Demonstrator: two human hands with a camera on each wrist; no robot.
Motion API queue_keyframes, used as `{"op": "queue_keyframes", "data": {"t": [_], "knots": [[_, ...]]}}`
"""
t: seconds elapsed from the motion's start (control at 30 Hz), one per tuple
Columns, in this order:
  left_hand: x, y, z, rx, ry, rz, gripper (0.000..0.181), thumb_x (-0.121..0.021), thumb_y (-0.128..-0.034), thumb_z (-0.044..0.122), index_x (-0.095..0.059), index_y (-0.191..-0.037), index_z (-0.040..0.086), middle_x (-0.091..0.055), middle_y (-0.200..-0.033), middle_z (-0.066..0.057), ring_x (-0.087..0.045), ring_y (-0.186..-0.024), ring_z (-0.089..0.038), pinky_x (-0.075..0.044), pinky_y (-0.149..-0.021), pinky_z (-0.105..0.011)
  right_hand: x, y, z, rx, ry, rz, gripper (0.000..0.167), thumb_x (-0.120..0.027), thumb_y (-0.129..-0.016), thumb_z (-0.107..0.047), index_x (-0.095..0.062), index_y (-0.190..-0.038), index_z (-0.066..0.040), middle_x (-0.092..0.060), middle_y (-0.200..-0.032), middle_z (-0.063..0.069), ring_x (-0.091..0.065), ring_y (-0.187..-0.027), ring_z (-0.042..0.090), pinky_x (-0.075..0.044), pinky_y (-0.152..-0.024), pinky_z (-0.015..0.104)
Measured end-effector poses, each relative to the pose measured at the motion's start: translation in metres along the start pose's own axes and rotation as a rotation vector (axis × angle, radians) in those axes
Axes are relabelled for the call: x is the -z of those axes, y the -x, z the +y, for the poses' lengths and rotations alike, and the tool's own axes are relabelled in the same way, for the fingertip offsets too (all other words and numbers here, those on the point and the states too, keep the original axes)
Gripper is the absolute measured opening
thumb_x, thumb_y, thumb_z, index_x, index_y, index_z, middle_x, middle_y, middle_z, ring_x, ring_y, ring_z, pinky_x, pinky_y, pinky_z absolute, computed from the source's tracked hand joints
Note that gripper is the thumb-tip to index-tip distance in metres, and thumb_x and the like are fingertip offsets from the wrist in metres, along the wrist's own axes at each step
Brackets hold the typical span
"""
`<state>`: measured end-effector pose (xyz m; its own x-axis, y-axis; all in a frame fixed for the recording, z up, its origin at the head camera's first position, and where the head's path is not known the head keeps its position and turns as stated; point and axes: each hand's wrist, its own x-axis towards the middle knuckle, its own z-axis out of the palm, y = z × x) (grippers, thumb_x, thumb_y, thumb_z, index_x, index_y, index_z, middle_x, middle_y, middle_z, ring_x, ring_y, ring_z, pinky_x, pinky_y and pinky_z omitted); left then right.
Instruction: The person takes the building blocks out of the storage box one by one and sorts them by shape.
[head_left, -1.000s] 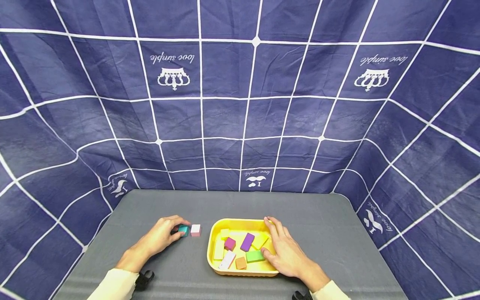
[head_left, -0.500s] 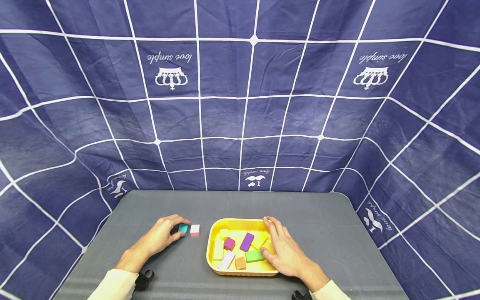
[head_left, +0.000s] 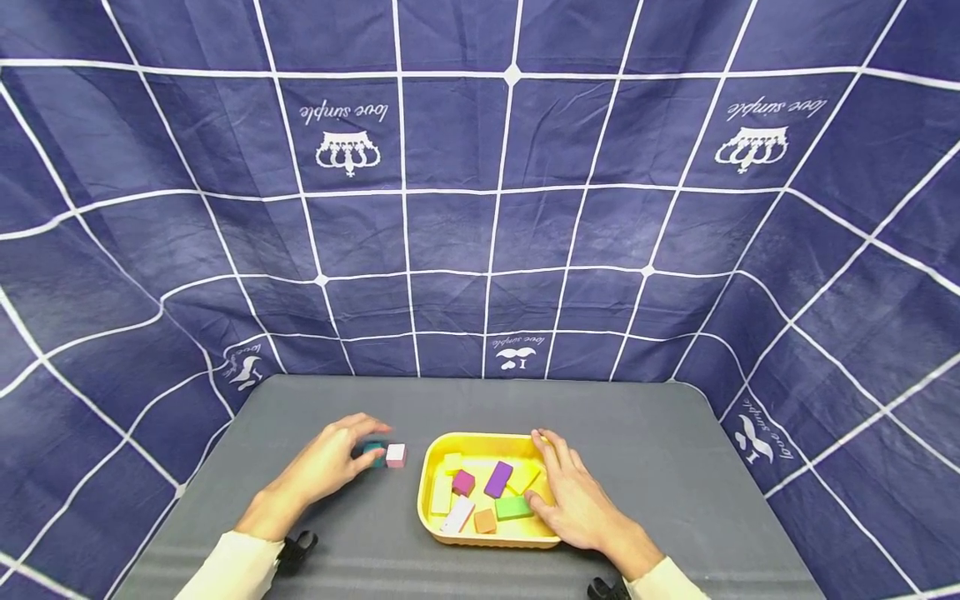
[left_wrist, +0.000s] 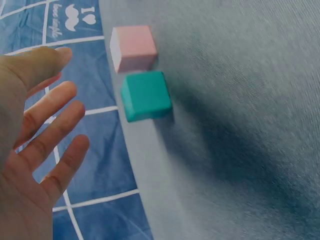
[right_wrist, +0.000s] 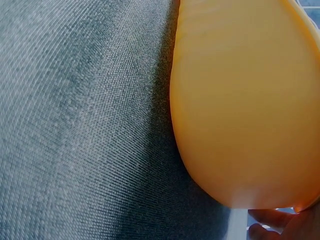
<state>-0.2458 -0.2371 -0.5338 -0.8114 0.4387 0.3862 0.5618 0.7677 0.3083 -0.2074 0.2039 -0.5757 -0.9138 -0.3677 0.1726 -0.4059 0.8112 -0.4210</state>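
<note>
On the grey table, a teal cube (head_left: 373, 454) and a pink cube (head_left: 396, 455) stand side by side, left of the yellow tray (head_left: 491, 540). My left hand (head_left: 326, 462) hovers by the teal cube, partly covering it in the head view. In the left wrist view, the fingers of that hand (left_wrist: 45, 130) are spread, with a gap between them and the teal cube (left_wrist: 147, 96). The pink cube (left_wrist: 134, 47) is just beyond. My right hand (head_left: 581, 504) rests over the tray's right rim, thumb inside near a green block (head_left: 513, 507); the tray's wall (right_wrist: 245, 105) fills much of the right wrist view.
Inside the tray lie a purple block (head_left: 498, 479), a magenta cube (head_left: 463, 482), an orange block (head_left: 485, 522), a white-pink block (head_left: 457, 515) and several yellow blocks. A dark blue cloth (head_left: 450, 233) with white lines hangs behind and beside the table.
My left hand has released the teal cube, its fingers spreading and lifting away. The teal cube now stands closer to the pink one. My right hand stays on the tray; the head view has shifted slightly.
</note>
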Motion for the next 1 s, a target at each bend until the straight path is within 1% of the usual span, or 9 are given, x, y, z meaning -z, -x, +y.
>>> {"op": "queue_keyframes", "data": {"t": [0.1, 0.23, 0.33, 0.47, 0.67, 0.77, 0.83, 0.93, 1.0], "knots": [[0.003, -0.003, 0.01, 0.013, -0.005, -0.009, 0.036, -0.094, -0.0996, 0.013, -0.085, -0.134, 0.02, -0.084, -0.131, 0.005, -0.083, -0.123, -0.025, -0.068, -0.106, -0.051, 0.001, 0.0, -0.001, 0.004, -0.003, 0.004, 0.091, -0.077, -0.104, -0.033, -0.037, -0.181, -0.007, -0.041, -0.183, 0.01, -0.06, -0.145, 0.035, -0.061, -0.114, 0.061], [0.006, -0.007, 0.023, -0.003, -0.023, -0.004, 0.035, -0.094, -0.0998, 0.018, -0.085, -0.134, 0.022, -0.083, -0.131, 0.004, -0.082, -0.123, -0.025, -0.067, -0.107, -0.052, 0.001, 0.001, -0.001, 0.002, -0.005, 0.001, 0.091, -0.077, -0.104, -0.033, -0.037, -0.18, -0.007, -0.041, -0.183, 0.01, -0.06, -0.146, 0.036, -0.061, -0.115, 0.061], [0.006, -0.011, 0.03, -0.015, -0.034, -0.018, 0.036, -0.094, -0.1006, 0.021, -0.085, -0.135, 0.024, -0.082, -0.131, 0.005, -0.081, -0.125, -0.023, -0.067, -0.108, -0.052, 0.001, 0.001, -0.001, 0.001, -0.005, 0.001, 0.091, -0.077, -0.103, -0.033, -0.037, -0.18, -0.007, -0.041, -0.183, 0.01, -0.06, -0.146, 0.036, -0.061, -0.114, 0.061], [0.005, -0.018, 0.038, -0.041, -0.032, -0.049, 0.036, -0.093, -0.1015, 0.024, -0.084, -0.136, 0.025, -0.082, -0.132, 0.006, -0.08, -0.126, -0.021, -0.067, -0.108, -0.05, 0.0, 0.001, -0.001, 0.015, -0.005, 0.02, 0.091, -0.079, -0.102, -0.032, -0.039, -0.179, -0.006, -0.042, -0.182, 0.012, -0.061, -0.145, 0.038, -0.061, -0.114, 0.063], [0.003, -0.029, 0.048, -0.109, -0.009, -0.109, 0.04, -0.093, -0.1005, 0.025, -0.083, -0.139, 0.021, -0.082, -0.134, 0.004, -0.078, -0.126, -0.021, -0.067, -0.109, -0.049, -0.001, 0.001, 0.0, 0.021, -0.016, 0.028, 0.092, -0.079, -0.102, -0.032, -0.038, -0.18, -0.005, -0.042, -0.182, 0.013, -0.059, -0.15, 0.041, -0.058, -0.119, 0.065], [0.002, -0.036, 0.055, -0.131, 0.01, -0.147, 0.041, -0.094, -0.1004, 0.026, -0.083, -0.139, 0.021, -0.082, -0.135, 0.005, -0.076, -0.116, -0.017, -0.067, -0.103, -0.043, -0.001, 0.001, 0.001, 0.008, -0.023, 0.021, 0.091, -0.079, -0.102, -0.031, -0.038, -0.18, -0.006, -0.042, -0.182, 0.011, -0.059, -0.151, 0.04, -0.058, -0.119, 0.065], [0.001, -0.041, 0.06, -0.152, 0.012, -0.167, 0.041, -0.094, -0.0998, 0.026, -0.083, -0.139, 0.019, -0.082, -0.134, 0.005, -0.076, -0.115, -0.018, -0.067, -0.102, -0.043, -0.001, 0.0, 0.001, 0.001, -0.03, 0.012, 0.091, -0.078, -0.103, -0.031, -0.038, -0.18, -0.007, -0.041, -0.183, 0.011, -0.058, -0.151, 0.04, -0.057, -0.121, 0.065], [-0.001, -0.047, 0.068, -0.166, 0.003, -0.206, 0.043, -0.095, -0.0992, 0.029, -0.083, -0.14, 0.019, -0.081, -0.136, 0.004, -0.076, -0.119, -0.02, -0.068, -0.105, -0.046, -0.001, 0.0, 0.001, 0.0, -0.03, 0.012, 0.09, -0.078, -0.103, -0.031, -0.038, -0.18, -0.007, -0.041, -0.183, 0.011, -0.059, -0.151, 0.04, -0.057, -0.121, 0.065], [-0.003, -0.05, 0.072, -0.182, -0.008, -0.228, 0.045, -0.095, -0.0986, 0.03, -0.083, -0.14, 0.019, -0.081, -0.136, 0.004, -0.077, -0.129, -0.023, -0.067, -0.11, -0.051, -0.001, 0.0, 0.001, 0.01, -0.032, 0.023, 0.09, -0.078, -0.102, -0.031, -0.039, -0.179, -0.006, -0.043, -0.181, 0.012, -0.059, -0.15, 0.04, -0.057, -0.12, 0.065]]}}
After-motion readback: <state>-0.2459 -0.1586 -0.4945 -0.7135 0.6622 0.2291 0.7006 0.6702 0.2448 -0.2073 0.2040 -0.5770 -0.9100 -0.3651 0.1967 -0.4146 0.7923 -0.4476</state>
